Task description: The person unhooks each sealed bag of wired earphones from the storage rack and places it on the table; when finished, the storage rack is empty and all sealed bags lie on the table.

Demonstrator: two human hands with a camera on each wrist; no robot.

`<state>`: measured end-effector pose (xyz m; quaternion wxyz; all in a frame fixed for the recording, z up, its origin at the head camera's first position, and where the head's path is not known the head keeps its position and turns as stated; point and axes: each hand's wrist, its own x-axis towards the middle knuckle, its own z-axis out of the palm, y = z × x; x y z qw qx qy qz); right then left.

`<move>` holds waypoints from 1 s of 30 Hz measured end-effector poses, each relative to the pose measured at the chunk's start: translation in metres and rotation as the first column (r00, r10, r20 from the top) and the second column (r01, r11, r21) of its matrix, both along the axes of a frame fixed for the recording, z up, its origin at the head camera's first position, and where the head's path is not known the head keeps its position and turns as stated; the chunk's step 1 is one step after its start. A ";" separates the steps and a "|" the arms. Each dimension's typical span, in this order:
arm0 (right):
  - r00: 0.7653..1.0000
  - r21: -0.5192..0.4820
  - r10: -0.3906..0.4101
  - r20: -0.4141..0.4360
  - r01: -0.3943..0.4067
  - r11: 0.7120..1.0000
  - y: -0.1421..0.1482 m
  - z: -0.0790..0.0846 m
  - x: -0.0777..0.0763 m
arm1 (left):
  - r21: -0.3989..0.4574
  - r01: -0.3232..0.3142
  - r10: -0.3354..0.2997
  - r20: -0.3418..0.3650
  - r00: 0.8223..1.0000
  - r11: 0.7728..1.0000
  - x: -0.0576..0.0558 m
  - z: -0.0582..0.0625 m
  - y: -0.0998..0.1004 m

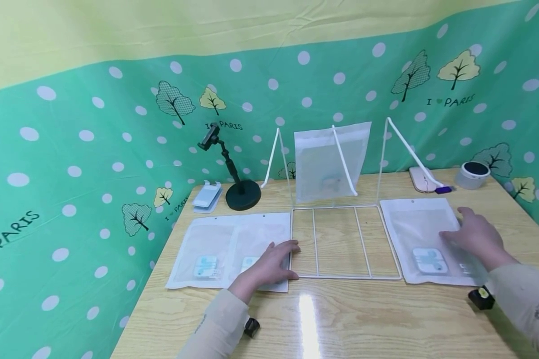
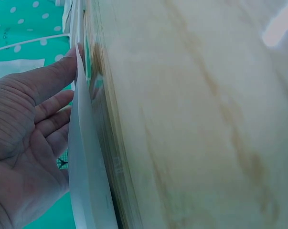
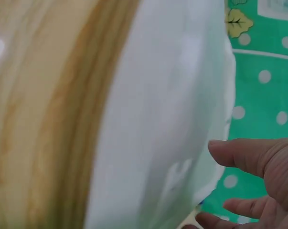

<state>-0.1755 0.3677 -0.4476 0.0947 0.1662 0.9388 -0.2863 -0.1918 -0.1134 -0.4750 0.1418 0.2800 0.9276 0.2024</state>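
My left hand [image 1: 271,264] is over the right one of two overlapping white pouches [image 1: 267,229], its fingers at the pouch edge beside the white wire rack [image 1: 346,277]. In the left wrist view the thumb tip meets that pouch's edge [image 2: 89,157], and the other fingers extend loosely. My right hand [image 1: 476,237] hovers by the right edge of another pouch [image 1: 413,219], thumb and fingers spread. This pouch shows a small white case [image 1: 429,261] through its clear front. The other left pouch [image 1: 193,244] holds a similar case [image 1: 205,266].
A fourth pouch [image 1: 314,149] hangs behind the middle arm of the rack. A black phone stand [image 1: 242,195] and a light blue folding stand [image 1: 206,197] are at back left. At back right lie a pink pad-like device [image 1: 419,178] and a round white speaker [image 1: 472,174].
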 end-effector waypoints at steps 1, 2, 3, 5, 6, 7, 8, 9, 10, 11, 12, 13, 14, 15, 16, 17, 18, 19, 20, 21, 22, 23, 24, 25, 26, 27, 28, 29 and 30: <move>1.000 0.017 0.008 -0.022 -0.008 1.000 -0.002 0.002 0.000 | 0.001 0.000 0.000 0.001 1.000 1.000 0.000 0.000 0.000; 0.999 0.037 0.022 -0.048 -0.020 0.999 -0.004 0.003 0.000 | 0.001 0.000 0.000 0.001 1.000 1.000 0.000 0.000 0.000; 0.997 0.050 0.031 -0.065 -0.028 0.998 -0.007 0.006 -0.001 | 0.003 0.001 -0.001 0.001 1.000 1.000 0.000 0.000 0.000; 0.994 0.068 0.053 -0.098 -0.046 0.997 -0.014 0.011 -0.002 | 0.006 0.002 -0.002 0.000 1.000 1.000 0.001 0.000 0.000; 0.991 0.068 0.066 -0.113 -0.059 0.996 -0.018 0.014 -0.003 | 0.008 0.000 0.000 0.005 1.000 1.000 0.000 0.000 0.000; 0.988 0.067 0.083 -0.130 -0.074 0.995 -0.022 0.017 -0.004 | 0.008 -0.001 0.001 0.007 1.000 1.000 0.000 0.001 0.000; 0.984 0.064 0.099 -0.145 -0.091 0.994 -0.026 0.020 -0.005 | 0.007 -0.001 0.001 0.009 1.000 1.000 0.000 0.001 0.000; 0.981 0.053 0.115 -0.156 -0.108 0.993 -0.030 0.022 -0.006 | 0.006 -0.001 0.001 0.010 1.000 1.000 0.000 0.001 0.000; 0.976 0.040 0.134 -0.174 -0.129 0.991 -0.034 0.025 -0.008 | 0.005 -0.002 0.002 0.012 1.000 1.000 0.000 0.001 0.000; 0.970 0.021 0.151 -0.189 -0.149 0.989 -0.038 0.027 -0.009 | 0.002 -0.002 0.002 0.015 1.000 1.000 0.000 0.001 0.000; 0.964 0.002 0.167 -0.206 -0.170 0.985 -0.042 0.029 -0.011 | 0.001 -0.003 0.003 0.016 1.000 1.000 0.000 0.001 0.000; 0.958 -0.017 0.182 -0.222 -0.190 0.982 -0.046 0.031 -0.012 | -0.002 -0.003 0.003 0.017 1.000 1.000 0.000 0.001 0.000; 0.951 -0.038 0.194 -0.241 -0.209 0.977 -0.051 0.033 -0.014 | -0.004 -0.003 0.003 0.018 1.000 1.000 0.000 0.001 0.000; 0.943 -0.057 0.204 -0.263 -0.226 0.973 -0.055 0.034 -0.015 | -0.006 -0.004 0.005 0.020 1.000 1.000 0.001 0.001 0.000; 0.936 -0.078 0.208 -0.283 -0.239 0.968 -0.060 0.036 -0.017 | -0.006 -0.004 0.004 0.019 1.000 1.000 0.001 0.001 0.000; 0.931 -0.100 0.212 -0.297 -0.251 0.963 -0.064 0.038 -0.018 | -0.003 -0.005 0.005 0.019 1.000 1.000 0.001 0.002 0.000; 0.926 -0.121 0.214 -0.312 -0.263 0.957 -0.069 0.041 -0.020 | -0.004 -0.006 0.006 0.021 1.000 1.000 0.001 0.002 0.000; 0.923 -0.146 0.213 -0.322 -0.270 0.952 -0.073 0.043 -0.021 | -0.003 -0.006 0.006 0.024 1.000 1.000 0.001 0.002 0.000; 0.920 -0.169 0.210 -0.330 -0.276 0.946 -0.078 0.046 -0.022 | 0.000 -0.005 0.005 0.023 1.000 1.000 0.002 0.002 0.000; 0.918 -0.193 0.208 -0.337 -0.283 0.939 -0.082 0.048 -0.023 | 0.002 -0.006 0.006 0.023 1.000 1.000 0.002 0.003 0.000; 0.916 -0.217 0.208 -0.342 -0.292 0.931 -0.087 0.051 -0.024 | 0.004 -0.005 0.005 0.021 1.000 1.000 0.002 0.002 0.000; 0.912 -0.232 0.210 -0.353 -0.303 0.924 -0.091 0.053 -0.026 | 0.003 -0.007 0.007 0.024 1.000 1.000 0.002 0.002 0.000; 0.905 -0.244 0.212 -0.367 -0.314 0.918 -0.095 0.056 -0.027 | 0.002 -0.008 0.008 0.024 1.000 1.000 0.002 0.002 0.000; 0.899 -0.246 0.215 -0.381 -0.323 0.914 -0.099 0.058 -0.028 | 0.003 -0.008 0.008 0.022 1.000 1.000 0.002 0.002 0.000; 0.890 -0.250 0.221 -0.400 -0.338 0.908 -0.102 0.060 -0.030 | 0.003 -0.009 0.009 0.020 1.000 1.000 0.002 0.002 0.000; 0.883 -0.258 0.224 -0.413 -0.349 0.901 -0.106 0.061 -0.031 | 0.002 -0.010 0.010 0.021 1.000 1.000 0.002 0.002 0.000; 0.878 -0.267 0.224 -0.423 -0.357 0.895 -0.109 0.063 -0.032 | 0.002 -0.010 0.010 0.020 1.000 1.000 0.002 0.002 0.000; 0.874 -0.275 0.224 -0.432 -0.364 0.890 -0.111 0.063 -0.034 | 0.000 -0.012 0.012 0.021 1.000 1.000 0.002 0.002 0.000; 0.872 -0.286 0.222 -0.436 -0.368 0.885 -0.114 0.064 -0.035 | 0.000 -0.011 0.011 0.020 1.000 1.000 0.002 0.002 0.000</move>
